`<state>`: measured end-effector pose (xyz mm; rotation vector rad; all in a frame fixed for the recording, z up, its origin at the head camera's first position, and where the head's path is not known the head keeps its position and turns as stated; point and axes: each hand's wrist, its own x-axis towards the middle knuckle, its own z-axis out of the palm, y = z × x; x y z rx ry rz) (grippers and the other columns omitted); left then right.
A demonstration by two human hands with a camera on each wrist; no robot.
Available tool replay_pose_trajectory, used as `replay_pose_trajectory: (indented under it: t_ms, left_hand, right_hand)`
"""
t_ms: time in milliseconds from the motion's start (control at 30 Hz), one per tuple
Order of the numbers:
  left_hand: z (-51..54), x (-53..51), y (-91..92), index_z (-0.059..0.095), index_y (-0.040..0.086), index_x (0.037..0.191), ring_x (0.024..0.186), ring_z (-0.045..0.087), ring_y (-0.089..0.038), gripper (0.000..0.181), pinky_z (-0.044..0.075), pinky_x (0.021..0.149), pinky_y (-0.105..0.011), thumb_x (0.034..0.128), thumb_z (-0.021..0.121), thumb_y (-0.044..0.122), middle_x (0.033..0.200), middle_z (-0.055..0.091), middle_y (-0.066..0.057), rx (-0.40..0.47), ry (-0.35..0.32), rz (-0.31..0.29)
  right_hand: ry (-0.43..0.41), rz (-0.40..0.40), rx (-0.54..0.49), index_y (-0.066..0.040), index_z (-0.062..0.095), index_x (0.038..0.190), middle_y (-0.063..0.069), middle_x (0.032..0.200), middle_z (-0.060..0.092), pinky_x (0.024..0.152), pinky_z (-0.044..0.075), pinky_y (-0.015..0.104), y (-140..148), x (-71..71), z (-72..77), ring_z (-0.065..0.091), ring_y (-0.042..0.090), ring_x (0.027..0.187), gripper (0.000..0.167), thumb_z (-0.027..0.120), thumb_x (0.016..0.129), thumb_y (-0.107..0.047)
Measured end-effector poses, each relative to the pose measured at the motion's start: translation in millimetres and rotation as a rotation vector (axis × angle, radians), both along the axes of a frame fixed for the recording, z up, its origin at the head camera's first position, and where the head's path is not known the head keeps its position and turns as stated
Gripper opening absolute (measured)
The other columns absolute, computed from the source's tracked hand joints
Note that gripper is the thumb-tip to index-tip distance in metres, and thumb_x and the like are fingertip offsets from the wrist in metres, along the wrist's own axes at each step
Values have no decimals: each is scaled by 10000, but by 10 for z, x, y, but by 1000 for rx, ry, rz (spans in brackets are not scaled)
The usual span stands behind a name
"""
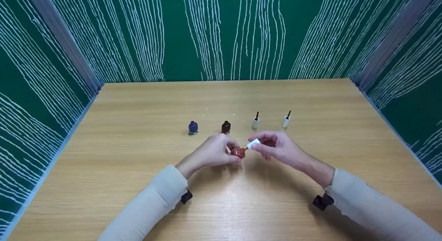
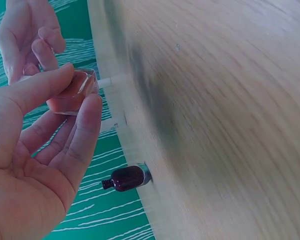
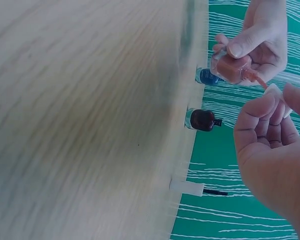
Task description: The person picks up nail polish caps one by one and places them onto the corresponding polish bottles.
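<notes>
My left hand [image 1: 217, 151] holds a small clear nail polish bottle [image 1: 238, 153] of coral-red polish between thumb and fingers, tilted with its neck toward the right. Between thumb and fingers my right hand [image 1: 281, 150] pinches its white cap [image 1: 253, 143]. A polish-coated brush [image 3: 260, 81] runs from the cap to the bottle's neck; whether its tip is inside the neck, I cannot tell. Just beyond my left hand stands an uncapped dark red polish bottle [image 1: 226, 127], also visible in the left wrist view. Both hands are lifted off the table.
An uncapped blue polish bottle [image 1: 193, 127] stands left of the dark red one. Beyond my right hand, two white brush caps, a left cap [image 1: 255, 123] and a right cap [image 1: 286, 122], stand with brushes upward. Tiny pale specks lie on the wooden table [image 1: 145, 106].
</notes>
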<state>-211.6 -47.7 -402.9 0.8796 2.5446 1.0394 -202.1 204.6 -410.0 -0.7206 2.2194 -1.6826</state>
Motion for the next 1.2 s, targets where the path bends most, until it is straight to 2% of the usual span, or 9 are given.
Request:
replay_pose_trajectory:
  t_ms: [133, 400, 667, 800, 900, 1000, 1133, 1200]
  left_hand:
    - [-2, 5, 3, 789, 167, 989, 839, 655, -151, 162, 510, 756, -278, 836, 844, 172, 854, 710, 131, 2, -1, 2]
    - [-14, 3, 8, 779, 119, 981, 837, 670, -182, 164, 526, 727, -258, 837, 836, 174, 882, 720, 71, 22, 25, -15]
    - [-14, 12, 8, 784, 138, 995, 818, 661, -140, 160, 527, 736, -252, 845, 826, 173, 881, 720, 105, 20, 20, -19]
    - [-5, 17, 11, 790, 146, 991, 813, 668, -153, 141, 526, 723, -253, 853, 815, 158, 873, 724, 115, 35, 18, -34]
    - [0, 22, 6, 792, 144, 985, 801, 666, -140, 135, 527, 713, -251, 852, 816, 148, 859, 722, 119, 42, 21, -37]
    - [-1, 23, 0, 795, 140, 979, 780, 655, -105, 134, 527, 710, -248, 848, 823, 145, 846, 719, 120, 39, 24, -30]
    - [0, 23, 9, 802, 140, 973, 766, 636, -98, 145, 501, 698, -250, 835, 844, 157, 825, 717, 124, 37, 16, 4]
    - [0, 21, 16, 806, 142, 968, 769, 639, -112, 150, 488, 685, -254, 827, 852, 164, 815, 718, 126, 43, 8, 25]
  right_hand:
    - [-2, 0, 0, -71, 699, 1190, 172, 804, 615, 550, 449, 267, -13, -2, -13, 525, 172, 619, 250, 705, 977, -202]
    - [-6, 2, 35, 20, 665, 1220, 214, 829, 610, 551, 457, 270, -51, 6, -35, 519, 203, 634, 337, 707, 976, -208]
    - [-13, -2, 51, -24, 687, 1200, 233, 868, 607, 550, 444, 255, -80, 21, -38, 510, 208, 644, 290, 713, 971, -200]
    - [3, 10, 63, -6, 682, 1213, 270, 901, 617, 544, 442, 245, -99, 27, -43, 515, 191, 636, 305, 709, 974, -194]
    - [25, 24, 93, 4, 675, 1232, 230, 927, 643, 542, 455, 228, -110, 34, -42, 533, 161, 632, 326, 700, 981, -203]
    - [52, 30, 136, -27, 681, 1241, 137, 935, 659, 548, 472, 218, -109, 40, -35, 551, 146, 643, 326, 698, 983, -225]
    - [74, 19, 190, -95, 693, 1246, 69, 946, 661, 565, 489, 225, -91, 53, -25, 573, 179, 681, 315, 699, 982, -266]
    - [93, 10, 207, -96, 698, 1245, 60, 956, 667, 574, 498, 228, -84, 54, -22, 582, 191, 700, 315, 701, 981, -268]
